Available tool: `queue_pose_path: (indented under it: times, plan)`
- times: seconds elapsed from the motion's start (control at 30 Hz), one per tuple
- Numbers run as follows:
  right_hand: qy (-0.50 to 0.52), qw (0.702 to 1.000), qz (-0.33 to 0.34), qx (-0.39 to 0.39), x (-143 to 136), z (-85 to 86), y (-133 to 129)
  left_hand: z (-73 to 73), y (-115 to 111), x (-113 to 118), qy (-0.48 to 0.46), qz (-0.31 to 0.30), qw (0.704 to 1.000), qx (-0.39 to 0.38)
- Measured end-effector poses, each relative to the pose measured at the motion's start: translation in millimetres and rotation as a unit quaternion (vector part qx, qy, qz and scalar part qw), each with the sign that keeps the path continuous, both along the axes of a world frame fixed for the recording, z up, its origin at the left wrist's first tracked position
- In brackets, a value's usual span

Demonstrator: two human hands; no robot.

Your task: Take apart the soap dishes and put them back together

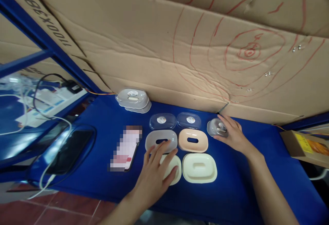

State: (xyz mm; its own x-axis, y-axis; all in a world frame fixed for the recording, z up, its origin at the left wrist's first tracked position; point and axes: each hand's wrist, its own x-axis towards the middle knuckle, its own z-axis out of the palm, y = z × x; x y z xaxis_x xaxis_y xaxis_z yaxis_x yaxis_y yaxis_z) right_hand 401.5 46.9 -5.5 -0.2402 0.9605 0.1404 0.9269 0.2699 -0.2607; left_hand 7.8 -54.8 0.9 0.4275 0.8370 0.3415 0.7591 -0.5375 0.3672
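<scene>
My left hand (pixel 156 173) hovers with spread fingers over a cream dish (pixel 177 172) and the near edge of a grey tray with a slot (pixel 151 139). My right hand (pixel 232 134) grips a small grey container with a clear lid and round sticker (pixel 214 127). Between the hands, a peach tray with a slot (pixel 193 146) lies above a second cream dish (pixel 199 177). Behind them are two clear oval lids with stickers, a left one (pixel 168 123) and a right one (pixel 196 122), side by side.
Stacked grey containers (pixel 133 101) stand at the back left by the cardboard wall (pixel 144 46). A phone with a blurred screen (pixel 125 147) lies left of the trays. Cables and a power strip (pixel 56 101) are at far left, a cardboard box (pixel 305 147) at far right.
</scene>
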Motion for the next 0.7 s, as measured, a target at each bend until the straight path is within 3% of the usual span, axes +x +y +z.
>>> queue_pose_path:
  times: [0.17,0.33,0.47,0.7]
  plan:
    - [0.018,1.0,0.003,-0.014,-4.6,9.7,10.2,18.6,31.4,16.1,-0.152,-0.085,0.979,-0.106]
    - [0.04,0.999,0.017,-0.008,-23.0,31.0,4.2,16.8,59.8,31.2,-0.283,-0.12,0.919,-0.246]
    - [0.027,0.999,0.012,-0.018,-28.5,34.5,4.0,9.6,66.1,32.5,-0.3,-0.123,0.913,-0.246]
    - [-0.013,0.997,-0.006,-0.073,-22.1,13.7,0.1,9.5,64.5,24.8,-0.323,-0.128,0.905,-0.244]
